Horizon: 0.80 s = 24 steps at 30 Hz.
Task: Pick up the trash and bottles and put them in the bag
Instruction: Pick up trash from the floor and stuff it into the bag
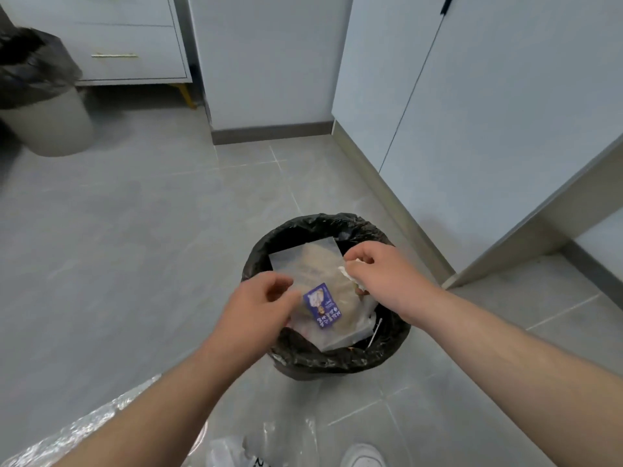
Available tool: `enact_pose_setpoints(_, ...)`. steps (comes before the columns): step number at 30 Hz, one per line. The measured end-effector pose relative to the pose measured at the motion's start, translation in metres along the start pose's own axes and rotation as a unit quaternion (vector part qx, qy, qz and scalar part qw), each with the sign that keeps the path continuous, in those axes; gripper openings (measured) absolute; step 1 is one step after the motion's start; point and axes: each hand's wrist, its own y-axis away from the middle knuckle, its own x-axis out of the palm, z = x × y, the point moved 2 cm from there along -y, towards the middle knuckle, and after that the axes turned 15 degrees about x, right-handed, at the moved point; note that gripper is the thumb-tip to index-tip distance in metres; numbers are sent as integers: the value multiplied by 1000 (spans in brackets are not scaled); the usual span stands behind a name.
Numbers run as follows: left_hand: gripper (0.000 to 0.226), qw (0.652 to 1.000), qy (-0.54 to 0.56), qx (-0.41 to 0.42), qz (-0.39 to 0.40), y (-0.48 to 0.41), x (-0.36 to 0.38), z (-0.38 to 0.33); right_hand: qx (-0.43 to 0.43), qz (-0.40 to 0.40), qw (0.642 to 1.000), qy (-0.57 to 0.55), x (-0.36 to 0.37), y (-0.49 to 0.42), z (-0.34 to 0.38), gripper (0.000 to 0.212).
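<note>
Grey tiled floor; round bin, crinkled black liner, translucent plastic packet

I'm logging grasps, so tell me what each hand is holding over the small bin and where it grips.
The right hand pinches a crumpled white tissue at its upper edge. The left hand touches the clear plastic bag at its left edge; a firm grip cannot be told.

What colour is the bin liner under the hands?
Black, glossy and crinkled bin liner, clearest in the head view.
</note>
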Motion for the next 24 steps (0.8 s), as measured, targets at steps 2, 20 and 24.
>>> enact_pose_setpoints(2, 11, 995, 71, -30, -58, 17, -31, 15, 1, 13, 1000, 19, 9, -3, 0, 18)
enact_pose_setpoints(20, 136, 918, -261, -258, 151, 206, -182, 299, -405, 68, 853, 321, 184, 76, 41, 31)
enact_pose_setpoints(24, 144, 880, -342, -226, 240, 226, -169, 328, -358, 144, 837, 389, 225, 63, 6, 34)
